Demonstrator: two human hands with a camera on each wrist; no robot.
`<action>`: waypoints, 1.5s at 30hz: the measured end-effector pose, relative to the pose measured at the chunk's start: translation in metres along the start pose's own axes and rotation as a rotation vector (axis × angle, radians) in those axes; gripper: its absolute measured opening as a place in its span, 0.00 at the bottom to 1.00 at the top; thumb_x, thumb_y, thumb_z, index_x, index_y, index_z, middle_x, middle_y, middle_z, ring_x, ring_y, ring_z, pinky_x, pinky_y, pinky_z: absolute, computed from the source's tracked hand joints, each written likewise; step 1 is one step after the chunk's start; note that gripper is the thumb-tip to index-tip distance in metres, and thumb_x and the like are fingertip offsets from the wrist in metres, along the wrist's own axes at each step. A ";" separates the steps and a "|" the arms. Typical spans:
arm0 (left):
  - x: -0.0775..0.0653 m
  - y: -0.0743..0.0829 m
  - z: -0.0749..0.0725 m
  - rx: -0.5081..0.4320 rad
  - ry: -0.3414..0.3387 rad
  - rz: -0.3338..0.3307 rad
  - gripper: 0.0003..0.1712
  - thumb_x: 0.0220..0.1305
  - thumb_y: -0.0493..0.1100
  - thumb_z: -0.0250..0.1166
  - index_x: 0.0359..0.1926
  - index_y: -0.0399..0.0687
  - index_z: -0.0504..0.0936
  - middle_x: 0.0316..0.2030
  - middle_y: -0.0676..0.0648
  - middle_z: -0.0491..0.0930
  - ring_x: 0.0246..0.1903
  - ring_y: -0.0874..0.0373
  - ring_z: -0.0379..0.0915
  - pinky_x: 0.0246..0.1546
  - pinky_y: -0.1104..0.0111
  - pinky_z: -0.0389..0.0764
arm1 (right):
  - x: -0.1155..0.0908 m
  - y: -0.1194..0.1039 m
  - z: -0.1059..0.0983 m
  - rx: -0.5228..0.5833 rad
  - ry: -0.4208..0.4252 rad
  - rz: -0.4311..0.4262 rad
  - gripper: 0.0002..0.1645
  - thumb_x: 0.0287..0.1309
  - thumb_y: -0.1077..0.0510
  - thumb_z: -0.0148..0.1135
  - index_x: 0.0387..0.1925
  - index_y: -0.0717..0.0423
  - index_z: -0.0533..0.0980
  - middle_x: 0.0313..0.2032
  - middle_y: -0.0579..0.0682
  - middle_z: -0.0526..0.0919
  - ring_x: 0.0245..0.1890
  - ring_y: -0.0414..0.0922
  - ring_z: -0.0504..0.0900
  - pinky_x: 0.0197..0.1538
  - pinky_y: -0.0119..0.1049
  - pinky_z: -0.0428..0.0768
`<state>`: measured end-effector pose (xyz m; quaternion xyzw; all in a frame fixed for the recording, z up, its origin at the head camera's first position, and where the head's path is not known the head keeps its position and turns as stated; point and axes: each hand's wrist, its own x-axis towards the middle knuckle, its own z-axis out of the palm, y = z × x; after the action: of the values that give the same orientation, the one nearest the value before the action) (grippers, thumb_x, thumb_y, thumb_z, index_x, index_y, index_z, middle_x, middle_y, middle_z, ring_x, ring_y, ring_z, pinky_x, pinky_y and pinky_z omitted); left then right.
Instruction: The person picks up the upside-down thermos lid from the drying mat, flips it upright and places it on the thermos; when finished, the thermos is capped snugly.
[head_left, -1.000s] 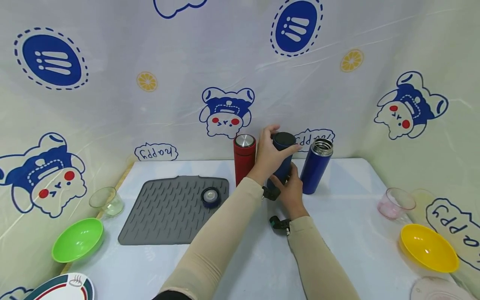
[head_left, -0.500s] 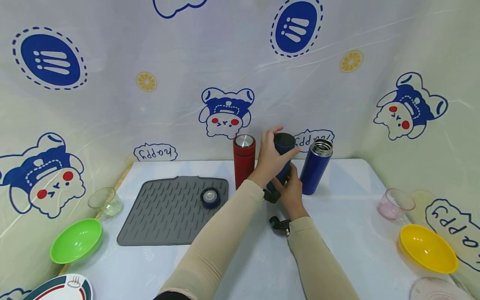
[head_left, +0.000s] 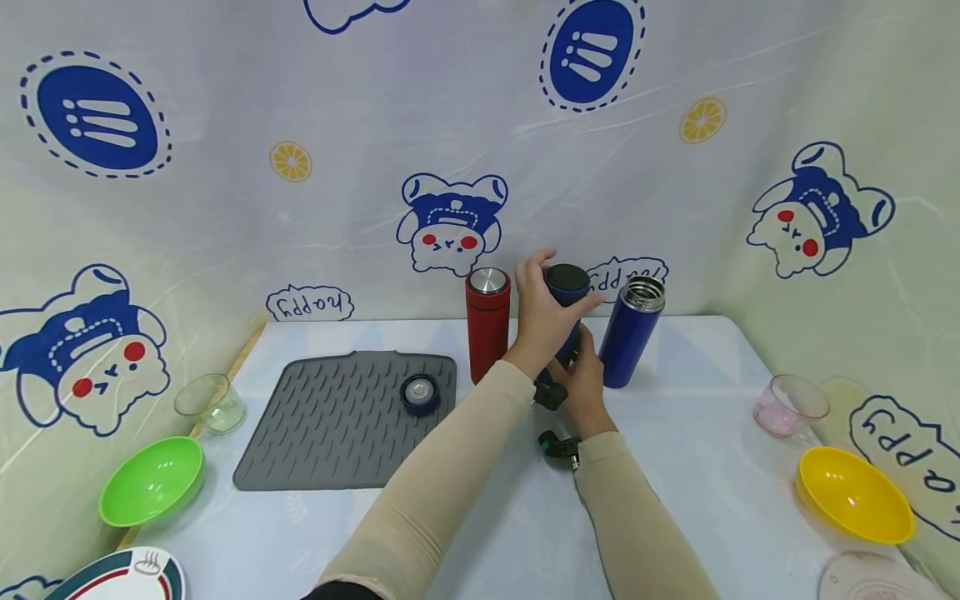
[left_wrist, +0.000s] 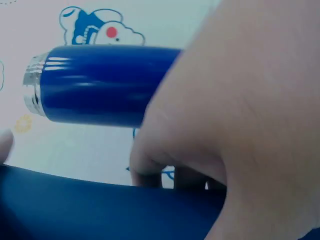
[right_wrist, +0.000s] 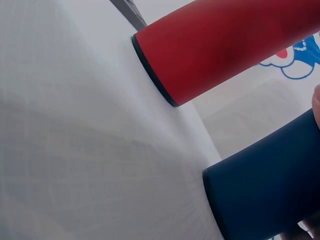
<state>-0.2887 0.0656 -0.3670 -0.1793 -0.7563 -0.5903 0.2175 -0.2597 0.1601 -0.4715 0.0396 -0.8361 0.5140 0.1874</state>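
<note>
A dark blue thermos (head_left: 567, 283) with a dark flat top stands between both hands. My left hand (head_left: 542, 315) grips it round the top, thumb across the near side and fingers behind. Lower on the body, my right hand (head_left: 585, 379) holds it, its fingers curled round the far side in the left wrist view. The thermos base (right_wrist: 260, 195) is close to the tabletop in the right wrist view. To its left stands a red thermos (head_left: 488, 325) with a silver-topped lid. On its right is a brighter blue thermos (head_left: 632, 337), lidless, its steel mouth (left_wrist: 34, 86) exposed.
A grey ridged mat (head_left: 337, 425) lies left, bearing a dark blue screw cap (head_left: 419, 394). A clear glass (head_left: 213, 404), green bowl (head_left: 150, 483) and plate (head_left: 123, 579) line the left side. A pink glass (head_left: 787, 408) and yellow bowl (head_left: 855, 496) are right.
My left wrist has shifted slightly right and toward me, turning a little at the thermos top. The right hand stays almost still on the body.
</note>
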 end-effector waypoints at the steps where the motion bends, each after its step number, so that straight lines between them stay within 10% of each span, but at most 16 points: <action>1: 0.000 0.000 0.000 0.000 0.001 0.011 0.49 0.47 0.55 0.74 0.65 0.60 0.54 0.57 0.54 0.57 0.54 0.68 0.56 0.47 0.73 0.72 | 0.000 0.000 0.000 0.002 0.003 -0.004 0.42 0.58 0.52 0.64 0.69 0.47 0.54 0.58 0.56 0.72 0.56 0.53 0.72 0.56 0.50 0.70; 8: 0.003 0.002 -0.007 -0.129 -0.099 0.023 0.51 0.50 0.43 0.72 0.68 0.65 0.48 0.59 0.57 0.59 0.54 0.67 0.60 0.50 0.71 0.72 | 0.003 -0.001 -0.003 -0.028 0.000 0.005 0.47 0.56 0.41 0.63 0.70 0.48 0.52 0.58 0.56 0.72 0.57 0.53 0.71 0.56 0.49 0.70; 13: -0.001 0.005 0.001 -0.057 0.022 -0.039 0.54 0.44 0.61 0.74 0.67 0.66 0.52 0.58 0.55 0.54 0.55 0.68 0.52 0.48 0.72 0.73 | 0.002 -0.002 -0.002 -0.034 0.010 0.016 0.44 0.57 0.50 0.64 0.69 0.50 0.53 0.57 0.58 0.73 0.56 0.54 0.72 0.56 0.48 0.70; 17: -0.004 0.003 0.004 -0.036 0.081 -0.020 0.50 0.47 0.57 0.74 0.65 0.60 0.54 0.55 0.55 0.57 0.53 0.68 0.56 0.47 0.73 0.72 | 0.001 -0.004 -0.001 -0.011 0.001 0.015 0.43 0.58 0.54 0.64 0.69 0.51 0.53 0.57 0.59 0.72 0.56 0.55 0.72 0.56 0.49 0.70; 24: 0.001 0.005 -0.002 -0.185 -0.036 0.027 0.46 0.56 0.43 0.67 0.68 0.54 0.49 0.59 0.54 0.60 0.54 0.62 0.63 0.50 0.69 0.72 | 0.003 -0.005 -0.002 -0.049 0.011 0.021 0.45 0.56 0.51 0.66 0.69 0.51 0.53 0.57 0.60 0.72 0.56 0.54 0.72 0.55 0.47 0.71; 29: 0.001 0.009 -0.001 -0.073 0.037 -0.051 0.50 0.48 0.62 0.70 0.67 0.60 0.52 0.57 0.55 0.58 0.55 0.64 0.56 0.46 0.71 0.73 | 0.002 -0.001 0.000 -0.040 0.000 0.014 0.45 0.58 0.48 0.64 0.70 0.51 0.52 0.58 0.59 0.71 0.56 0.54 0.72 0.56 0.48 0.70; 37: 0.001 0.010 -0.004 -0.145 -0.033 -0.007 0.42 0.58 0.46 0.67 0.68 0.57 0.52 0.55 0.55 0.66 0.48 0.63 0.69 0.44 0.71 0.75 | 0.000 0.002 0.002 0.001 -0.001 0.000 0.46 0.57 0.45 0.64 0.70 0.48 0.52 0.59 0.56 0.71 0.57 0.53 0.71 0.57 0.50 0.69; 45: 0.003 0.013 -0.003 0.044 0.009 -0.035 0.45 0.49 0.61 0.71 0.64 0.57 0.59 0.55 0.53 0.63 0.52 0.66 0.59 0.46 0.74 0.73 | 0.002 0.002 0.001 -0.039 -0.017 0.040 0.46 0.58 0.46 0.63 0.71 0.47 0.50 0.59 0.57 0.71 0.57 0.53 0.71 0.57 0.47 0.69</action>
<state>-0.2839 0.0664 -0.3539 -0.1584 -0.7710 -0.5783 0.2146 -0.2622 0.1600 -0.4733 0.0234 -0.8482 0.5009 0.1707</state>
